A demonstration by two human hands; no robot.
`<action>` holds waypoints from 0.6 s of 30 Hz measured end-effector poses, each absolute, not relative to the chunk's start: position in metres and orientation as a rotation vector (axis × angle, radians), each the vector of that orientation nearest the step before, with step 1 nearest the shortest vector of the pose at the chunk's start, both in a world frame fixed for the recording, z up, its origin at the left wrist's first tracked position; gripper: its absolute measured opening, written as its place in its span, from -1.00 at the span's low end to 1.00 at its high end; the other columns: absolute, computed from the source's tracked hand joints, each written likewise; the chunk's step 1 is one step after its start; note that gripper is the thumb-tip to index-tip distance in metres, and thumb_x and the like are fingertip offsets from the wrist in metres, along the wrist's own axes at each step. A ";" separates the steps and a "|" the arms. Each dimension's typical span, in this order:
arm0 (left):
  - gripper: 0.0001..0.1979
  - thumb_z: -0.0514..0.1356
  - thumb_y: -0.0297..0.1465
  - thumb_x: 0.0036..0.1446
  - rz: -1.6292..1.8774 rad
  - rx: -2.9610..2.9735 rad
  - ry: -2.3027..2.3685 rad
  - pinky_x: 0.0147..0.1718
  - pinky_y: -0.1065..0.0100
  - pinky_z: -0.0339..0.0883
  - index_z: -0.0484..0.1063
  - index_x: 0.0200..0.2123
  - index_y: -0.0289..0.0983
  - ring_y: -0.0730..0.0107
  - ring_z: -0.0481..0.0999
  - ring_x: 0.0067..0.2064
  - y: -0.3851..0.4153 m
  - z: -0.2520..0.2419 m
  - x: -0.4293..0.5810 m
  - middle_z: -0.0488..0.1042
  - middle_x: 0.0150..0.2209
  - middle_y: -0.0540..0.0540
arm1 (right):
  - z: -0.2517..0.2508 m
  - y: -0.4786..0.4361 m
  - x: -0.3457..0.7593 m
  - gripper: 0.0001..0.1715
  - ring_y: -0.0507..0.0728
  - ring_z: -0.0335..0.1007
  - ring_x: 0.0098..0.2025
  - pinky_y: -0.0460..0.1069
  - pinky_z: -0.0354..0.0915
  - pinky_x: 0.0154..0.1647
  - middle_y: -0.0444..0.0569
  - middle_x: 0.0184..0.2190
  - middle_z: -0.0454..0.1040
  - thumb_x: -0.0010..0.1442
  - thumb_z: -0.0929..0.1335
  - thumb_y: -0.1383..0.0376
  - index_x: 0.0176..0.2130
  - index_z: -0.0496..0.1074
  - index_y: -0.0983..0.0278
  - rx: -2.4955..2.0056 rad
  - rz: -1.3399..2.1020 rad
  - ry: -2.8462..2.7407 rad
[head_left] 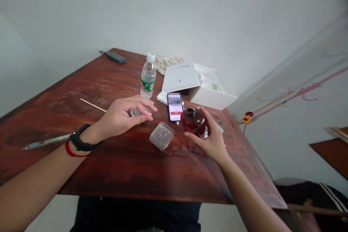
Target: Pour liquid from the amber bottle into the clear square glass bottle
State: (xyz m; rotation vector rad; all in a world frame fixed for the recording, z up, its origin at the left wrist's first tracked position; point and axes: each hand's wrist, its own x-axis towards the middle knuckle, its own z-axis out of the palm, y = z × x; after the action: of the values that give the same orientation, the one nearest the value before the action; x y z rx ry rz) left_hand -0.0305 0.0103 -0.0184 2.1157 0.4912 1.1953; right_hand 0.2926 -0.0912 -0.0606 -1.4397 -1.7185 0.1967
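My right hand (210,137) is wrapped round a dark red, rounded glass bottle (193,121) with a short narrow neck, its mouth facing up. My left hand (127,114) is raised over the table with thumb and fingers apart and holds nothing that I can see. Partly hidden behind its fingers is a clear, pale item (135,112) whose kind I cannot make out. Between my hands, a clear square glass block or jar (162,136) rests on the wooden table (116,177), with small wet spots beside it.
A phone (175,110) with a lit screen lies behind the glass. Farther back stand a water bottle (148,79) with a green label and an open white box (212,94). A thin stick (92,104), a clear tube-like packet (49,141) and a dark grey device (116,57) lie leftward.
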 end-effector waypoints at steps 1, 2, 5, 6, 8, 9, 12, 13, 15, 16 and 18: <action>-0.85 0.39 -0.33 0.30 1.207 2.126 0.513 0.14 0.07 0.55 0.65 -0.36 -0.17 0.11 0.71 0.01 0.010 -0.017 -0.033 0.75 -0.12 -0.12 | -0.060 -0.089 0.292 0.12 0.47 0.37 0.41 0.43 0.30 0.42 0.13 0.42 0.40 0.13 0.62 0.03 0.50 0.21 0.05 -1.426 0.216 -1.701; -0.85 0.38 -0.35 0.31 1.218 2.142 0.534 0.13 0.08 0.56 0.66 -0.35 -0.16 0.12 0.72 0.01 0.010 -0.016 -0.035 0.75 -0.11 -0.11 | -0.059 -0.088 0.292 0.13 0.47 0.35 0.42 0.43 0.28 0.44 0.13 0.43 0.38 0.12 0.62 0.03 0.50 0.21 0.06 -1.412 0.235 -1.684; -0.87 0.31 -0.41 0.35 1.181 2.231 0.580 0.14 0.12 0.58 0.70 -0.22 -0.15 0.14 0.73 0.01 0.004 -0.015 -0.048 0.75 -0.09 -0.08 | -0.061 -0.081 0.292 0.12 0.46 0.34 0.43 0.41 0.28 0.44 0.13 0.43 0.39 0.10 0.63 0.03 0.48 0.24 0.07 -1.371 0.308 -1.610; -0.83 0.27 -0.43 0.38 1.153 2.265 0.613 0.14 0.13 0.58 0.71 -0.18 -0.14 0.15 0.73 0.01 0.000 -0.017 -0.054 0.75 -0.08 -0.07 | -0.063 -0.080 0.293 0.13 0.46 0.35 0.42 0.41 0.30 0.43 0.14 0.42 0.39 0.09 0.64 0.02 0.48 0.24 0.08 -1.354 0.339 -1.580; -0.72 0.17 -0.46 0.42 1.079 2.335 0.673 0.15 0.16 0.59 0.72 -0.16 -0.10 0.17 0.75 0.01 -0.011 -0.024 -0.069 0.76 -0.06 -0.05 | -0.070 -0.077 0.297 0.15 0.47 0.38 0.41 0.40 0.31 0.41 0.15 0.42 0.39 0.07 0.65 0.02 0.48 0.24 0.08 -1.317 0.396 -1.525; -0.70 0.16 -0.47 0.42 1.085 2.356 0.744 0.14 0.19 0.60 0.72 -0.13 -0.08 0.18 0.75 0.02 -0.018 -0.030 -0.078 0.75 -0.02 -0.04 | -0.073 -0.076 0.299 0.15 0.47 0.38 0.40 0.40 0.31 0.42 0.15 0.42 0.39 0.06 0.65 0.03 0.48 0.24 0.08 -1.300 0.417 -1.508; -0.68 0.13 -0.48 0.40 1.121 2.318 0.881 0.10 0.23 0.63 0.70 -0.15 -0.06 0.19 0.76 0.01 -0.043 -0.052 -0.105 0.76 -0.06 -0.02 | -0.085 -0.077 0.302 0.15 0.47 0.38 0.40 0.41 0.26 0.45 0.12 0.41 0.41 0.05 0.66 0.07 0.48 0.24 0.05 -1.277 0.474 -1.489; -0.70 0.15 -0.48 0.38 1.145 2.270 0.957 0.10 0.22 0.64 0.69 -0.20 -0.07 0.17 0.77 0.01 -0.052 -0.060 -0.113 0.77 -0.09 -0.02 | -0.089 -0.078 0.302 0.15 0.46 0.36 0.42 0.41 0.24 0.47 0.10 0.41 0.41 0.05 0.66 0.08 0.47 0.24 0.03 -1.275 0.497 -1.484; -0.78 0.23 -0.46 0.32 1.296 2.111 1.074 0.07 0.20 0.67 0.65 -0.33 -0.12 0.14 0.78 -0.06 -0.069 -0.076 -0.122 0.77 -0.14 -0.03 | -0.095 -0.079 0.298 0.15 0.44 0.32 0.45 0.40 0.20 0.50 0.06 0.44 0.38 0.06 0.66 0.10 0.48 0.23 -0.01 -1.264 0.565 -1.460; -0.81 0.28 -0.44 0.29 1.385 1.999 1.133 0.03 0.19 0.69 0.63 -0.37 -0.14 0.12 0.79 -0.08 -0.076 -0.083 -0.123 0.77 -0.17 -0.03 | -0.098 -0.080 0.295 0.16 0.42 0.29 0.47 0.39 0.18 0.52 0.05 0.46 0.35 0.06 0.66 0.10 0.48 0.21 -0.03 -1.247 0.610 -1.444; -0.83 0.32 -0.41 0.27 1.631 1.678 1.185 -0.04 0.20 0.72 0.61 -0.41 -0.17 0.15 0.79 -0.14 -0.087 -0.094 -0.118 0.76 -0.22 -0.01 | -0.101 -0.081 0.287 0.18 0.38 0.25 0.50 0.35 0.13 0.55 0.04 0.50 0.29 0.08 0.66 0.11 0.50 0.17 -0.03 -1.183 0.719 -1.404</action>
State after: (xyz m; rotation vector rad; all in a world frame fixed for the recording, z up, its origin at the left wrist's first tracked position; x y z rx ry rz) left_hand -0.1179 -0.0865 -0.0941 1.6781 1.1851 1.6308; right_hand 0.2871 -0.0809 -0.1006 -1.1830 -1.4045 0.7192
